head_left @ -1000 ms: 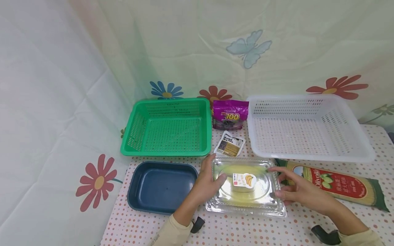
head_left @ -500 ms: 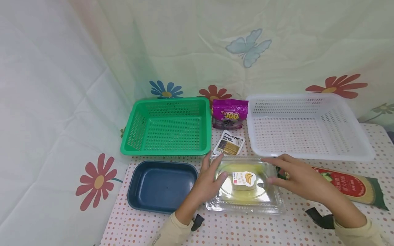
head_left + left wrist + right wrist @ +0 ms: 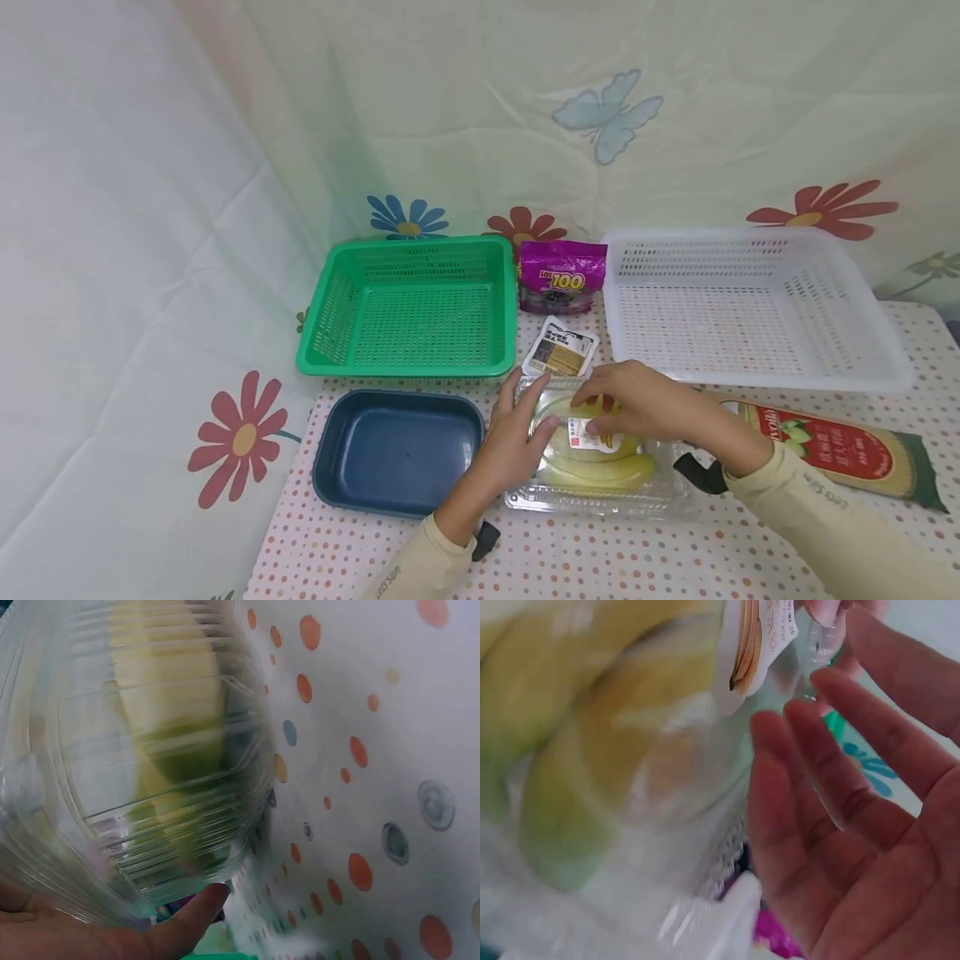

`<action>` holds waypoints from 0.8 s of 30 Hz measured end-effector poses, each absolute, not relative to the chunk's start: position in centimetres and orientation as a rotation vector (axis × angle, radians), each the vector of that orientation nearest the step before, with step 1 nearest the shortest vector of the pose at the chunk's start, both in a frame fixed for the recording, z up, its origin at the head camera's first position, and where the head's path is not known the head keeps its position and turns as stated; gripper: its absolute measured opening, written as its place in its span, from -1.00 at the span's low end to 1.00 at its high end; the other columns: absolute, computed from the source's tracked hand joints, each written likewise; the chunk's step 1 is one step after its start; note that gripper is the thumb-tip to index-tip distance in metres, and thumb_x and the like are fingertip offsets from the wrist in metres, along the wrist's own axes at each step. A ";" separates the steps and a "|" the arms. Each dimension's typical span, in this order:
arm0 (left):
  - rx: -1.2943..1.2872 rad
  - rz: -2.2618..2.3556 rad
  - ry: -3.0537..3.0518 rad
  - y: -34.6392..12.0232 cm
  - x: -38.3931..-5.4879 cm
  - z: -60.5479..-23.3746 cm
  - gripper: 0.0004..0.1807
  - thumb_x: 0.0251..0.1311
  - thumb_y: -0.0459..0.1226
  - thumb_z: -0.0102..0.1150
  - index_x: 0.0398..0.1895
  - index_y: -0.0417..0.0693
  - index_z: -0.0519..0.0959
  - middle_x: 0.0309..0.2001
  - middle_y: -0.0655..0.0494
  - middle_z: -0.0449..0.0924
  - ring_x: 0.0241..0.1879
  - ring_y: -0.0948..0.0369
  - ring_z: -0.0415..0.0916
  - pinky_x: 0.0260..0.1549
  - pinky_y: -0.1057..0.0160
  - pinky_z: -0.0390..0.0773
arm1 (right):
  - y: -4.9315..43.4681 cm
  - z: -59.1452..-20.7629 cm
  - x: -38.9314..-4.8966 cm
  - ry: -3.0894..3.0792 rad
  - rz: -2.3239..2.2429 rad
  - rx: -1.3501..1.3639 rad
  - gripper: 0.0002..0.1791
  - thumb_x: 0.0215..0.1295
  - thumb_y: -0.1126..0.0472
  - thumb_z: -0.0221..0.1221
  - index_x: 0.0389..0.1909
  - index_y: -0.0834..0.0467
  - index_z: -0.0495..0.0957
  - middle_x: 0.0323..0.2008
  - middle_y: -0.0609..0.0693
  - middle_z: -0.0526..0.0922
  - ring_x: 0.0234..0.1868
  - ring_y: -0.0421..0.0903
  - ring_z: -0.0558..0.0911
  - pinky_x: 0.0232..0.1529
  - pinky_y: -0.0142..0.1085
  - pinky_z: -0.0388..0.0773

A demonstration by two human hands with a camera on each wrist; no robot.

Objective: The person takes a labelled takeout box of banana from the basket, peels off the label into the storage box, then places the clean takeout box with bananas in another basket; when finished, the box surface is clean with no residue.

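Observation:
In the head view a clear plastic clamshell box (image 3: pixel 663 502) lies on the dotted tabletop, with yellow bananas (image 3: pixel 611 477) showing through it. My left hand (image 3: pixel 510 446) holds the box at its left side, thumb over the lid and fingers along the edge. In the left wrist view one finger (image 3: pixel 199 911) lies against the ribbed wall. My right hand (image 3: pixel 652 404) hovers over the lid beside the banana label (image 3: pixel 581 435). Its fingers (image 3: pixel 840 765) are loosely bent with nothing between them in the right wrist view.
Behind the box lie a small flat snack packet (image 3: pixel 561 350) and a purple candy bag (image 3: pixel 562 279). A green basket (image 3: pixel 408 370) and a blue tub (image 3: pixel 324 450) sit left; a white basket (image 3: pixel 757 380) and spaghetti pack (image 3: pixel 832 446) sit right.
My right hand has let go of the box's right edge and moved left over the lid, near the label. The left hand stays at the box's left side.

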State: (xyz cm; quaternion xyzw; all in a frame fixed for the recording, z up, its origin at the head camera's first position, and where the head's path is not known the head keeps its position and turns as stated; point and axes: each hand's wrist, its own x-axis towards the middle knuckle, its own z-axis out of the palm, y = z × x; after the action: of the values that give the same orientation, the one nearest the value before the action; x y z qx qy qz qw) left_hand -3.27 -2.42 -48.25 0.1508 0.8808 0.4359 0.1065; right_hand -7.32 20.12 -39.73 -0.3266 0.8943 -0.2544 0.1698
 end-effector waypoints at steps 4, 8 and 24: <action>0.451 1.287 2.591 -2.5 -3.3 -48.4 -0.35 0.54 -0.03 0.00 0.62 0.29 0.11 0.66 -0.03 -0.22 0.58 -0.25 -0.04 0.33 -0.43 0.27 | 19.1 -40.5 -8.8 2.436 -0.743 -0.942 -0.75 0.12 0.19 0.49 -0.16 0.06 0.77 -0.32 -0.13 0.71 -0.40 -0.36 0.55 -0.33 -0.41 0.57; 0.445 1.290 2.592 -2.5 -3.2 -48.4 -0.35 0.53 -0.02 0.00 0.62 0.32 0.11 0.67 -0.01 -0.24 0.57 -0.25 -0.03 0.32 -0.44 0.26 | 18.5 -40.9 -9.5 2.401 -0.714 -0.890 -0.82 0.07 0.21 0.50 -0.29 -0.01 0.75 -0.46 -0.20 0.60 -0.44 -0.32 0.51 -0.36 -0.39 0.51; 0.422 1.304 2.607 -2.3 -3.1 -48.6 -0.35 0.52 -0.05 0.04 0.61 0.34 0.15 0.66 0.00 -0.19 0.57 -0.23 -0.01 0.34 -0.39 0.29 | 17.3 -41.2 -9.8 2.468 -0.568 -0.732 -0.74 -0.07 0.24 0.56 -0.57 -0.11 0.65 -0.65 -0.20 0.49 -0.60 -0.25 0.42 -0.52 -0.35 0.36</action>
State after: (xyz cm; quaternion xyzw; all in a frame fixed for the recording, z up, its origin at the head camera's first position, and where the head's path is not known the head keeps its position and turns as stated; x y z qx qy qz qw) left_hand -3.14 -2.30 -48.58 0.1427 0.8809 0.4406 0.0982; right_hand -9.78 17.28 -41.23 -0.2687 0.9066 -0.2085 0.2499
